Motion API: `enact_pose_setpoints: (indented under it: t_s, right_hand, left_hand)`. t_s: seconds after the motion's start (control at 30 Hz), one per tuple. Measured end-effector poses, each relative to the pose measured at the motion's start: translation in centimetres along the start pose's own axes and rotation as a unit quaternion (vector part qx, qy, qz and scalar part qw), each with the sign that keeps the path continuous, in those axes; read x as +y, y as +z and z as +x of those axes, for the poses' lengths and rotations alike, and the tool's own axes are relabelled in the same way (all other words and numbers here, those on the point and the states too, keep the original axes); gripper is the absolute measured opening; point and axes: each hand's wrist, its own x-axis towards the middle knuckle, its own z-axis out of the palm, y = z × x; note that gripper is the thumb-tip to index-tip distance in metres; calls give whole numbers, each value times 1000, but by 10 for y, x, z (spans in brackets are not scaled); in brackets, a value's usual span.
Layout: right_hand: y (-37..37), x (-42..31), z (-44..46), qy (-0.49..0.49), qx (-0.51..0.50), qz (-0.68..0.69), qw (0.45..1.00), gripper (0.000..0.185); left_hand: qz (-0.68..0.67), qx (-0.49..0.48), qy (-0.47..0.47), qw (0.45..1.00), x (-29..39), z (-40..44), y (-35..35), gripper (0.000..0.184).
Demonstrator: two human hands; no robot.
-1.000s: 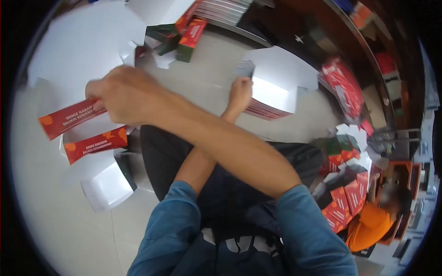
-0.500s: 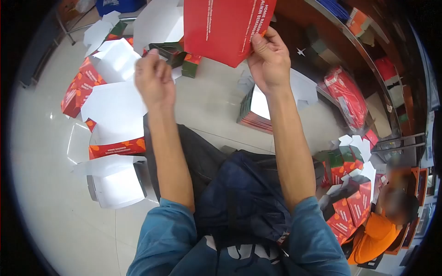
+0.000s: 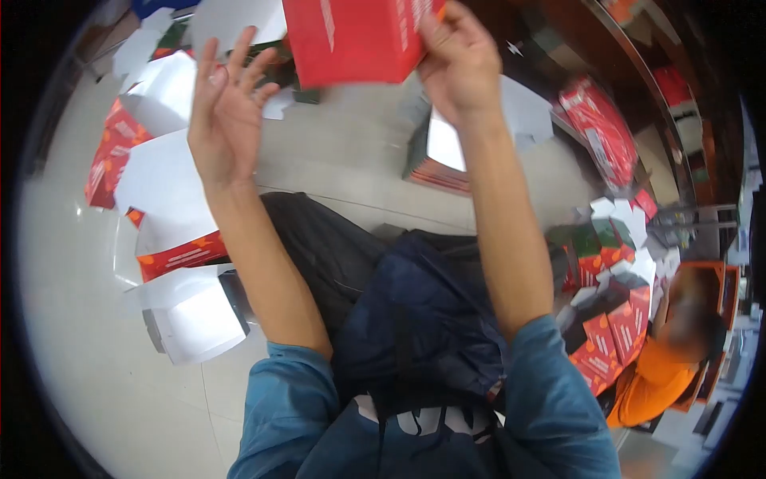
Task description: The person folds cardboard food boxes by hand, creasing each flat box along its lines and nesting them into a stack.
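Note:
My right hand (image 3: 461, 68) grips the right edge of a red cardboard box piece (image 3: 351, 40) with white print, raised at the top of the view and partly cut off. Its lower edge is blurred. Fingers spread, my left hand (image 3: 231, 112) is off to the left of the red cardboard and holds nothing. Beneath and beside that hand stand open boxes with white insides, among them a red-sided box (image 3: 171, 188). Below my right wrist, a stack of flat cardboard (image 3: 443, 152) lies on the floor.
A smaller open white box (image 3: 195, 315) sits at the left. Red plastic-wrapped pack (image 3: 598, 132) leans near the shelving at right. Several folded red boxes (image 3: 610, 335) are heaped at lower right, beside a person in an orange shirt (image 3: 658, 379). Dark trouser legs cross the middle.
My left hand has opened from a curled shape and moved left and slightly up. The red cardboard in my right hand has shifted up and left in the view.

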Motion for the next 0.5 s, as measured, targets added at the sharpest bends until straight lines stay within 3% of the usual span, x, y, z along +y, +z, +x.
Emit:
enact_pose_setpoints:
  t_s: [0.07,0.17,0.23,0.3,0.37,0.5]
  right_hand:
    - [-7,-43,0,-116,29,-213,970,18]
    - [-18,-119,-44,-155,30,-476,865,22]
    - [-15,-136,-78,-158,81,-632,754,22]
    - [-33,-134,-104,-189,-36,-735,650,27]
    - [-69,-112,-134,-182,-91,-774,600,32]
    - [-126,-69,-192,-35,-61,-820,569,33]
  left_hand:
    - [154,111,-27,981,-18,3,-2,49]
    - [294,120,-121,941,-49,3,24,39]
    - [365,41,-204,907,-79,0,43,31]
    - [415,-75,-248,872,-125,-11,45,32]
    - [516,-111,-245,813,-169,-27,52,36]
    - [542,-139,-238,794,-207,-54,54,41]
